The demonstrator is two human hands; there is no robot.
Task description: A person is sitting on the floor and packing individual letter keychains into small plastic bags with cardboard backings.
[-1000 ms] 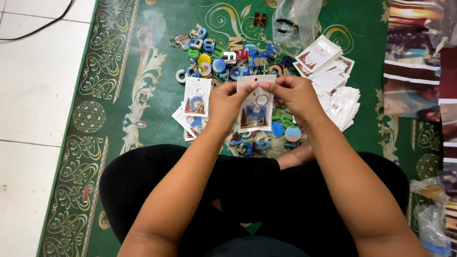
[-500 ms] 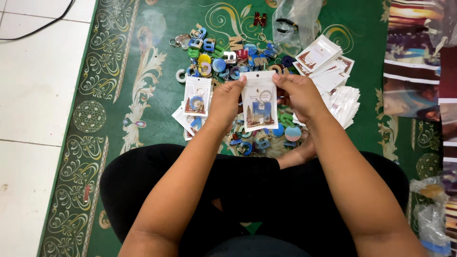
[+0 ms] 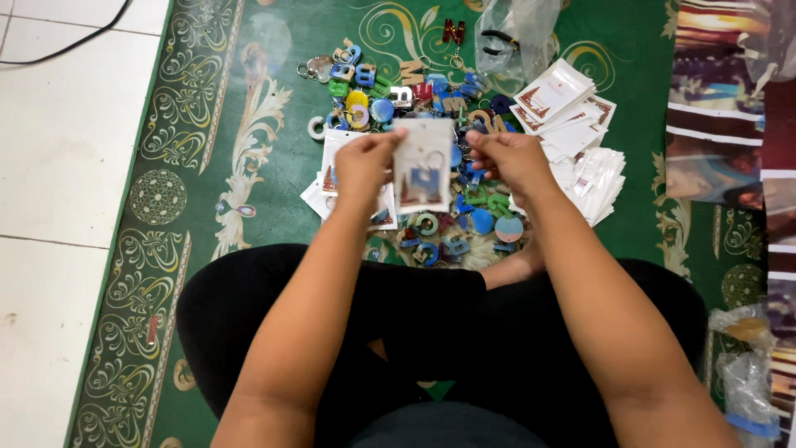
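Above the keychain pile (image 3: 431, 158), both hands pinch a small packet (image 3: 422, 164): left hand (image 3: 365, 162) on its left edge, right hand (image 3: 507, 158) on its right. Long axis vertical, face toward camera. Card stack (image 3: 572, 124) right, green carpet (image 3: 249, 166) beneath.

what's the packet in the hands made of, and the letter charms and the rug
Packet, held by the left hand and right hand: looks like a clear glossy plastic sleeve over a printed card; it shines. Letter charms: probably resin or plastic, smooth bright colours, some with metal rings. Rug: seemingly woven textile, matt green with a cream scroll pattern.
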